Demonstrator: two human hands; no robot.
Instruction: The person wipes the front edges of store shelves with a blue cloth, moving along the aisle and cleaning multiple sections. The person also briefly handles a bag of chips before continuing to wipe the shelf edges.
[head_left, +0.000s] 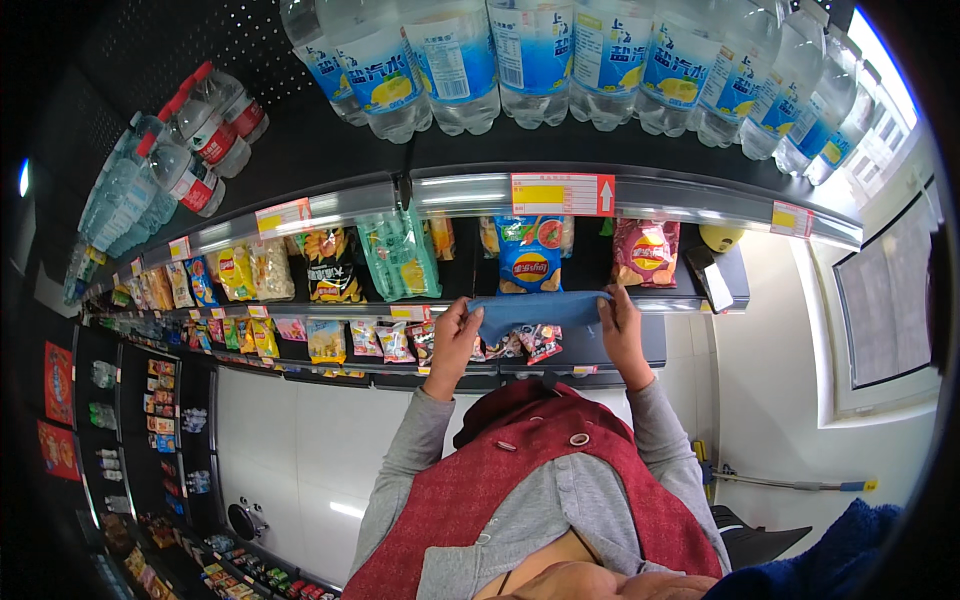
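Observation:
A blue cloth is stretched between my two hands in front of the snack shelf. My left hand pinches its left end and my right hand pinches its right end. Directly behind the cloth's upper edge stands a blue bag of potato chips. A dark red chip bag is just beyond my right hand. Small snack packets lie on the lower shelf, partly hidden by the cloth. A green snack bag stands to the left.
Large water bottles with blue labels line the upper shelf, above a clear price rail. Red-capped bottles stand at left. A phone and a yellow round object rest at the shelf's right end, near a window.

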